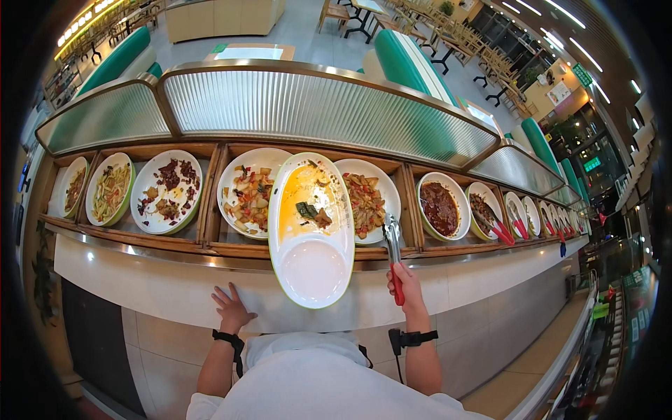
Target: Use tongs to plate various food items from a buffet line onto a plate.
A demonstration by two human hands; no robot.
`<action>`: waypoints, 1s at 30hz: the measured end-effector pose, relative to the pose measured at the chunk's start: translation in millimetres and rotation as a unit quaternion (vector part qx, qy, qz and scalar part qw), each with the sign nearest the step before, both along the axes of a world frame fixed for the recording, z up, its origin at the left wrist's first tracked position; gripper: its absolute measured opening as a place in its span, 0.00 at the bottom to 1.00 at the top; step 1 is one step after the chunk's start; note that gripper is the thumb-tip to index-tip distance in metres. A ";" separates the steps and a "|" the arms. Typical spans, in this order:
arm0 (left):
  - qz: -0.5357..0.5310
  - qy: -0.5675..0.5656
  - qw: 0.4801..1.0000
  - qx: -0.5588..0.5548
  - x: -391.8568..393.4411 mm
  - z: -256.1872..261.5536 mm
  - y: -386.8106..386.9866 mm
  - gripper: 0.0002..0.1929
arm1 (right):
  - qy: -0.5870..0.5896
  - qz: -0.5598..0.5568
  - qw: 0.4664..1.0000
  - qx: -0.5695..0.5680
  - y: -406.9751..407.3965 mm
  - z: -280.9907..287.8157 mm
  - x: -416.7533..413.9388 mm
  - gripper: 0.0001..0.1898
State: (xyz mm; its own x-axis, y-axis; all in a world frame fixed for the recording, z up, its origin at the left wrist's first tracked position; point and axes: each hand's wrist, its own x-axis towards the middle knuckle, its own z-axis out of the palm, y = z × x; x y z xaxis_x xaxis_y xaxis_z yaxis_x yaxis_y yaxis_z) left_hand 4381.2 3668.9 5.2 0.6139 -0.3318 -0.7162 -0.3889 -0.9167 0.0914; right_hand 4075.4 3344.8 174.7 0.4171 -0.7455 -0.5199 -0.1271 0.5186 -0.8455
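My right hand [407,286] grips the red handle of metal tongs [392,241], whose tips reach over the right rim of a bowl of diced vegetables [365,202]. With fingers spread, my left hand [231,307] is at the pale counter ledge [173,278] and holds nothing; whether it presses on the surface I cannot tell. Between my hands an oval white dish with a green rim [315,270] juts out over the ledge. Yellow-orange sauce and a few dark scraps lie in its far part; its round near part looks bare. It partly covers two bowls behind it, including one of chunky vegetables [249,197].
Wooden compartments [211,199] hold more bowls: dark red pieces [170,176], shredded vegetables [111,186] and red sauce [441,210]. Red-handled tongs [501,231] rest in bowls farther right. A ribbed glass guard [315,102] rises behind them. Green-and-white booth seats [415,68] stand beyond.
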 end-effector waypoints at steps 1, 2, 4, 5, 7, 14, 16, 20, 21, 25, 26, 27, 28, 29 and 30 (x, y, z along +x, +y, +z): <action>0.002 0.003 1.000 0.000 0.1 1.1 -0.4 0.75 | -0.001 -0.001 1.000 -0.002 0.9 -1.2 -0.2 0.12; 0.004 0.005 1.000 -0.001 0.3 2.0 -1.5 0.76 | -0.001 -0.003 1.000 -0.004 1.2 -2.1 0.1 0.12; 0.001 0.004 1.000 0.005 0.0 1.7 -1.5 0.76 | 0.008 -0.006 1.000 -0.014 2.6 -4.5 0.9 0.12; -0.001 0.004 1.000 0.008 0.0 1.5 -1.6 0.76 | 0.012 -0.009 1.000 -0.019 3.7 -5.4 1.3 0.12; 0.002 0.007 1.000 0.008 0.0 1.9 -1.3 0.76 | 0.020 -0.010 0.999 -0.033 6.3 -3.1 5.3 0.12; -0.010 -0.010 1.000 0.007 -1.5 9.8 -2.9 0.73 | 0.091 -0.006 0.988 -0.128 9.2 -11.8 8.1 0.18; -0.007 -0.009 1.000 0.006 -1.8 10.5 -2.2 0.73 | 0.106 -0.015 0.982 -0.154 11.7 -17.5 9.6 0.22; -0.005 -0.009 1.000 0.012 -1.7 10.4 -2.5 0.73 | 0.132 -0.026 0.965 -0.227 18.5 -21.0 15.9 0.24; -0.005 -0.008 1.000 0.012 -1.5 11.5 -3.3 0.73 | 0.148 -0.030 0.956 -0.250 20.4 -21.0 17.4 0.24; -0.004 -0.013 1.000 0.005 -1.8 10.4 -2.4 0.73 | 0.218 -0.032 0.924 -0.311 29.2 -10.2 24.9 0.23; -0.003 -0.017 1.000 0.002 -2.4 8.8 -0.9 0.73 | 0.238 -0.029 0.917 -0.319 30.7 -7.4 26.9 0.23; -0.002 -0.014 1.000 0.000 -2.1 9.9 -1.6 0.73 | 0.262 -0.027 0.901 -0.344 30.3 -11.2 26.5 0.23; -0.001 -0.011 1.000 -0.003 -2.1 11.3 -1.7 0.73 | 0.286 -0.025 0.884 -0.368 30.0 -18.5 24.7 0.23; 0.000 -0.008 1.000 -0.006 -1.5 12.8 -2.5 0.73 | 0.310 -0.023 0.866 -0.392 30.0 -23.0 23.6 0.24; 0.001 -0.007 1.000 -0.005 -1.9 14.5 -2.6 0.73 | 0.314 -0.023 0.857 -0.408 31.1 -23.5 24.3 0.23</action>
State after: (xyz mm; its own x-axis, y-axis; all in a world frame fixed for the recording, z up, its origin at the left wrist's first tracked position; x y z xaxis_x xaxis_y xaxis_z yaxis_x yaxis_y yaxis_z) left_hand 4379.3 3666.3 19.7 0.6254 -0.3374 -0.7036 -0.3877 -0.9169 0.0950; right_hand 4099.7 3375.9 151.2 0.2074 -0.9757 0.0709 -0.6848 -0.1965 -0.7018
